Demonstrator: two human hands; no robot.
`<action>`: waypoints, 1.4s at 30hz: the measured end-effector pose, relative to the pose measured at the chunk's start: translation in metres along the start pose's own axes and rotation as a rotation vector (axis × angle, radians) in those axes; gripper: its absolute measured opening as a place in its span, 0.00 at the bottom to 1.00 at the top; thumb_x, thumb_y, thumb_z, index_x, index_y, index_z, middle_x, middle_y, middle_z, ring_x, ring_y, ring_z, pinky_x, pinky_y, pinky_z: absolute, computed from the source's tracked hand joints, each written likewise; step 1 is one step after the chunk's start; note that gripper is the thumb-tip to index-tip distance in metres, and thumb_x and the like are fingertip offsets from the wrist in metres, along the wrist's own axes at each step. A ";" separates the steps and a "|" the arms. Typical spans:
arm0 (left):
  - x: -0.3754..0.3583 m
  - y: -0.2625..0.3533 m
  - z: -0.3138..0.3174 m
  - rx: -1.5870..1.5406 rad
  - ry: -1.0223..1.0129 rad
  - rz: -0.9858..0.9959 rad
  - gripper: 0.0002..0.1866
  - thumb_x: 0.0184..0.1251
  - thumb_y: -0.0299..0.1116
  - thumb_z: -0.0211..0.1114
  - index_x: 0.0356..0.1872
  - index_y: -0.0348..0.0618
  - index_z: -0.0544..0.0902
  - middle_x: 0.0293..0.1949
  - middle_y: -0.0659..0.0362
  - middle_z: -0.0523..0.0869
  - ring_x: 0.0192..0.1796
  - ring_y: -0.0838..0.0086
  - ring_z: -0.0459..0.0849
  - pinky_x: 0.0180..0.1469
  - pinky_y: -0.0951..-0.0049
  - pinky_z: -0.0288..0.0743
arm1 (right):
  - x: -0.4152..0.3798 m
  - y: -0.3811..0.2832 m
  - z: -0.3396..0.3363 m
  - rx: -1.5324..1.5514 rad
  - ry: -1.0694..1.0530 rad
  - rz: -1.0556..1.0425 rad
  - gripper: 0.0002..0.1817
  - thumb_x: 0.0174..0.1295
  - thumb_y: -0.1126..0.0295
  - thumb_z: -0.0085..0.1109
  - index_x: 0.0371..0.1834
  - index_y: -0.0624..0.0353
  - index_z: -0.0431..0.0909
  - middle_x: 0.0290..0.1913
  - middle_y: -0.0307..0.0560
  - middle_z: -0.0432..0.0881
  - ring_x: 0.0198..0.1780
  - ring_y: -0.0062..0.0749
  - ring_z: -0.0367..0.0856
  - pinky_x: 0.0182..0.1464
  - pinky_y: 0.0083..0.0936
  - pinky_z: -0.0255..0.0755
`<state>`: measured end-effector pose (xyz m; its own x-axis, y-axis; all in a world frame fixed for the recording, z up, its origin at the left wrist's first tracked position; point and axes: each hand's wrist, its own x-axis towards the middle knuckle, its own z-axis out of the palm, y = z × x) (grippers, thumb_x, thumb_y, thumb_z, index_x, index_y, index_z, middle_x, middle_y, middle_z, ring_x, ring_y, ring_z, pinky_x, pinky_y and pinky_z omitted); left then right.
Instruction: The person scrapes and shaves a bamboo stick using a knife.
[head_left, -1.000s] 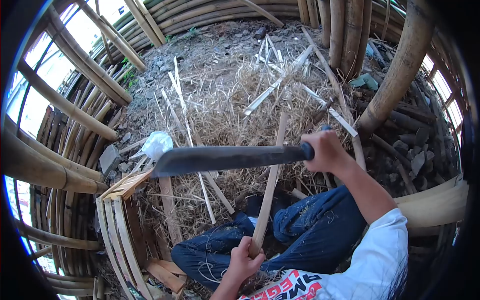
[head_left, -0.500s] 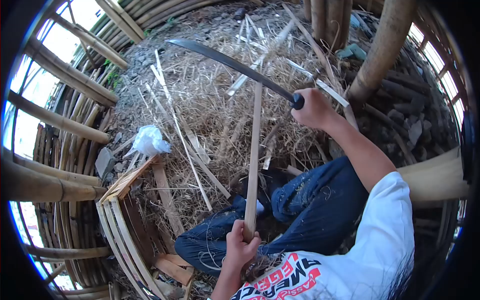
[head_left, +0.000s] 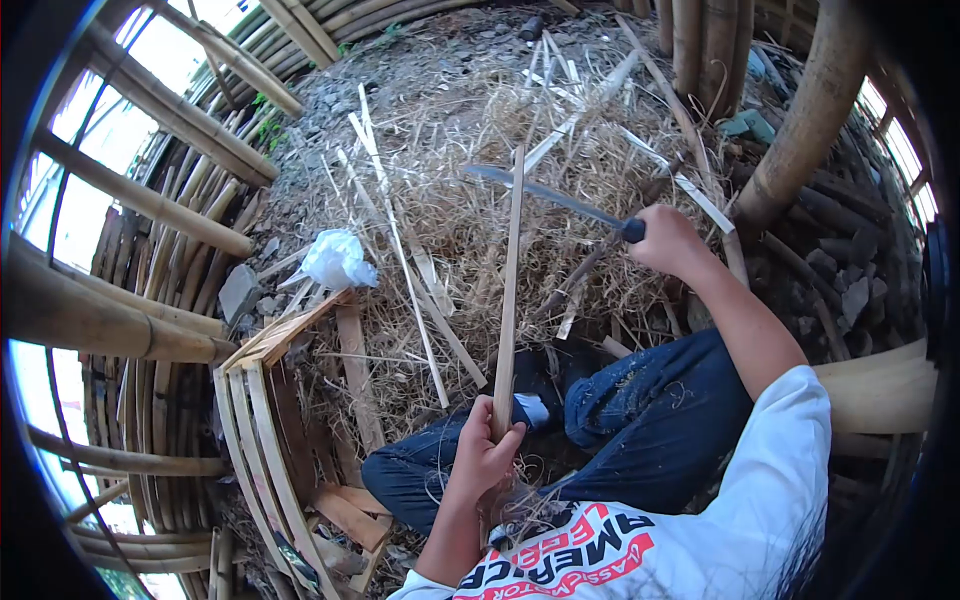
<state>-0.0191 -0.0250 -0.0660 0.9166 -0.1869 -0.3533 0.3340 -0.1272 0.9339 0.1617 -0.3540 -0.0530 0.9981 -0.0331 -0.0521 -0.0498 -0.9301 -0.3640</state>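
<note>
My left hand [head_left: 484,447] is closed round the lower end of a long flat bamboo strip [head_left: 511,270], which points up and away from my lap. In my right hand [head_left: 668,242] is the black handle of a machete [head_left: 565,200], held out to the right. Its long curved blade reaches leftward and crosses the strip near the strip's far end, overlapping it in this view. Beneath both lie dry shavings [head_left: 465,230] heaped over the ground.
A slatted wooden crate [head_left: 262,430] stands to the left, with a white plastic bag [head_left: 338,260] just beyond it. Loose pale strips [head_left: 400,250] lie across the shavings. Thick bamboo posts [head_left: 800,130] rise at right; bamboo poles [head_left: 150,200] line the left side.
The machete has come down and toward me along the strip, its blade tip shifting right. The view has also shifted a little; both hands keep their hold.
</note>
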 end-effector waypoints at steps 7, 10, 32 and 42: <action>0.007 0.009 -0.010 -0.092 0.020 -0.016 0.12 0.66 0.26 0.64 0.44 0.42 0.69 0.23 0.66 0.73 0.17 0.86 0.69 0.16 0.82 0.62 | -0.001 0.022 -0.002 0.388 0.138 0.059 0.13 0.50 0.63 0.68 0.26 0.64 0.81 0.23 0.50 0.82 0.23 0.36 0.82 0.30 0.33 0.75; 0.008 0.003 -0.013 -0.071 0.062 0.073 0.12 0.67 0.30 0.64 0.46 0.40 0.71 0.26 0.65 0.72 0.25 0.85 0.68 0.25 0.79 0.63 | -0.011 -0.005 -0.018 0.825 0.104 0.194 0.13 0.62 0.63 0.65 0.27 0.62 0.78 0.19 0.37 0.76 0.17 0.18 0.73 0.19 0.22 0.67; -0.012 0.023 -0.026 0.230 0.151 0.260 0.19 0.68 0.45 0.64 0.42 0.38 0.70 0.20 0.43 0.78 0.27 0.44 0.80 0.30 0.54 0.71 | -0.067 -0.089 -0.036 0.525 -0.024 -0.219 0.11 0.52 0.74 0.73 0.33 0.64 0.80 0.24 0.35 0.80 0.24 0.15 0.76 0.27 0.17 0.69; -0.019 0.022 -0.038 0.225 0.170 0.199 0.16 0.70 0.42 0.61 0.37 0.38 0.69 0.21 0.42 0.78 0.28 0.42 0.79 0.29 0.52 0.68 | -0.072 -0.097 -0.020 0.728 -0.181 -0.200 0.19 0.59 0.64 0.71 0.44 0.64 0.76 0.24 0.36 0.77 0.19 0.15 0.73 0.20 0.16 0.66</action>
<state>-0.0209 0.0128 -0.0366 0.9888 -0.0668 -0.1332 0.1051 -0.3202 0.9415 0.0957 -0.2686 0.0046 0.9722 0.2289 -0.0490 0.0572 -0.4352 -0.8985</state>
